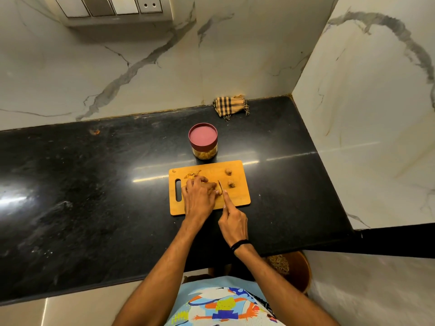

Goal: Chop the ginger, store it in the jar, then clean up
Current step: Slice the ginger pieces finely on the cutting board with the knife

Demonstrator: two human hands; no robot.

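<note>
Black polished stone counter in a corner of white veined marble wall, with a switch panel high at the left. Near the middle, a wooden cutting board lying flat, long axis running left to right, handle slot at the left end. On the board, the left hand palm down, fingers curled over a piece of ginger. Most of that piece hidden under the fingertips, so probably pinned rather than merely touched. Just to its right, the right hand wrapped round a knife, index finger stretched along the back of the blade. Blade seen edge-on as a thin sliver, pointing away from the person toward the jar, tip leaning slightly left, edge down beside the held piece. Two more ginger lumps, tan and knobbly, toward the board's far right, apart from each other. Pale cut pieces heaped at the far left edge, just beyond the left knuckles. Behind the board and nearly touching its far edge, the jar upright, clear-sided with yellowish contents, closed by a dark red lid. Farther back against the wall, a crumpled checked cloth. Black band on the right wrist.
</note>
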